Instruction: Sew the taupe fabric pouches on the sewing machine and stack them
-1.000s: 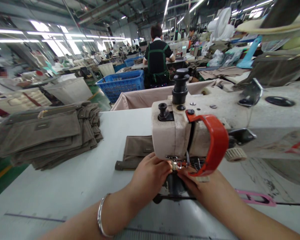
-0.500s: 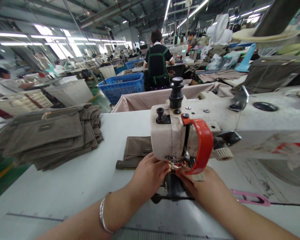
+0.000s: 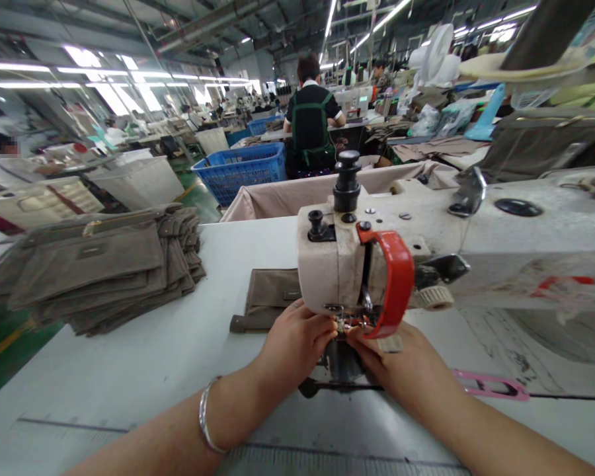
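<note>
A white sewing machine (image 3: 322, 261) with a red guard (image 3: 399, 281) stands before me. A grey-brown fabric bag panel (image 3: 268, 289) with a small label lies left of the machine head and runs in behind my left hand (image 3: 297, 340). That hand is closed, thumb and fingers pinched on the panel's edge just left of the needle. On the needle's other side is my right hand (image 3: 401, 363), its fingertips pressed together close to the presser foot. The red guard partly covers it, and what its fingers grip is hidden. A silver bracelet (image 3: 205, 416) circles my left wrist.
A stack of grey-brown fabric panels (image 3: 104, 264) lies on the left of the white table (image 3: 178, 370). A pink thread snipper (image 3: 496, 385) rests at right. Beyond the table are a pink cloth-lined bin (image 3: 268, 201), a blue basket (image 3: 242, 168) and a seated co-worker (image 3: 310, 119).
The view has shifted very slightly. Both hands stay at the needle, and the panel lies nearly where it was.
</note>
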The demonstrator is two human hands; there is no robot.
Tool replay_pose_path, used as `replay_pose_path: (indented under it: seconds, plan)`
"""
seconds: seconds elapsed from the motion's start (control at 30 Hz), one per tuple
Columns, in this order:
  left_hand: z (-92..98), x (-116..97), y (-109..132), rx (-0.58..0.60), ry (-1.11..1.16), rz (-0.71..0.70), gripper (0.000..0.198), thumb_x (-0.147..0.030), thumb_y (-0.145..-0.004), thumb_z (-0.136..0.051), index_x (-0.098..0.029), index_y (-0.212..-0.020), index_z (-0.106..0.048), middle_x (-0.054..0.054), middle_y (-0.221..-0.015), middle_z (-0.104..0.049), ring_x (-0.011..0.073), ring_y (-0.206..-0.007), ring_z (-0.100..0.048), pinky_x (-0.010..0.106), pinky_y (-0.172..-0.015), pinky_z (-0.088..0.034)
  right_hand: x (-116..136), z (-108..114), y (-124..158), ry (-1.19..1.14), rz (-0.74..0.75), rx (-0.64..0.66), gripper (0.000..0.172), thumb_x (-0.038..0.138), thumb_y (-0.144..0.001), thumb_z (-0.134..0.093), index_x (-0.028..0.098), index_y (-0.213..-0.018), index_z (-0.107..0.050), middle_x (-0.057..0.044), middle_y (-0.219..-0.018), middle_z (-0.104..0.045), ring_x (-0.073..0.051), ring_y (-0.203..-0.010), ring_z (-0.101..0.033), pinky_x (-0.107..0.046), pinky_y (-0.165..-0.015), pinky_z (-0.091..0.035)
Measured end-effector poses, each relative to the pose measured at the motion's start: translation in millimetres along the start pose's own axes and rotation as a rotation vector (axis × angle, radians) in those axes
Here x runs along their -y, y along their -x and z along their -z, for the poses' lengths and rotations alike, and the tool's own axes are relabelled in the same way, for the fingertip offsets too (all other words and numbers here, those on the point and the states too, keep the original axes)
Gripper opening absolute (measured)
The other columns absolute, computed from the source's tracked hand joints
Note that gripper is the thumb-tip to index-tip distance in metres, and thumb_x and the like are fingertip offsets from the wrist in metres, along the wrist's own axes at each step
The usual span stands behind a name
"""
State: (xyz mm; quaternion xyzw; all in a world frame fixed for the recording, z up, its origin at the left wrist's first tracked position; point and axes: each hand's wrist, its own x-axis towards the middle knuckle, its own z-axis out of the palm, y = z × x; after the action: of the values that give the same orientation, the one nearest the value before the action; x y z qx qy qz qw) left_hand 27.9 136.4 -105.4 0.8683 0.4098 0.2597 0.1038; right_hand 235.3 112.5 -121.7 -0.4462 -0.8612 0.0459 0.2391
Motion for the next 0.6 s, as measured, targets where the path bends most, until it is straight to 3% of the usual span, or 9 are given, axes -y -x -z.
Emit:
replay_pose_path:
  seconds: [0.33, 0.6]
  plan:
    - [6.5, -8, -1, -0.012, 0.007, -0.005, 0.005, -0.018, -0.081, -0.07, -0.022, -0.083, -0.071, 0.002, -0.087, -0.071, 0.0191, -0.085, -0.064, 0.032, -0.081, -0.052, 7, 6, -1, -0.015, 0.011, -0.101, 0.015, 0.015, -0.087, -0.056, 0.02, -0.085, -0.069, -0.007, -0.089, -0.068, -0.021, -0.085, -0.063, -0.033, -0.075, -0.052]
    - [9.6, -1, -7, 0.03, -0.023, -0.015, 0.008, -0.024, -0.084, -0.069, -0.022, -0.091, -0.07, 0.002, -0.092, -0.07, 0.019, -0.088, -0.062, 0.032, -0.083, -0.05, 6, 10, -6, -0.025, 0.022, -0.111, 0.018, 0.016, -0.089, -0.053, 0.023, -0.094, -0.069, -0.006, -0.096, -0.069, -0.02, -0.087, -0.065, -0.032, -0.076, -0.055]
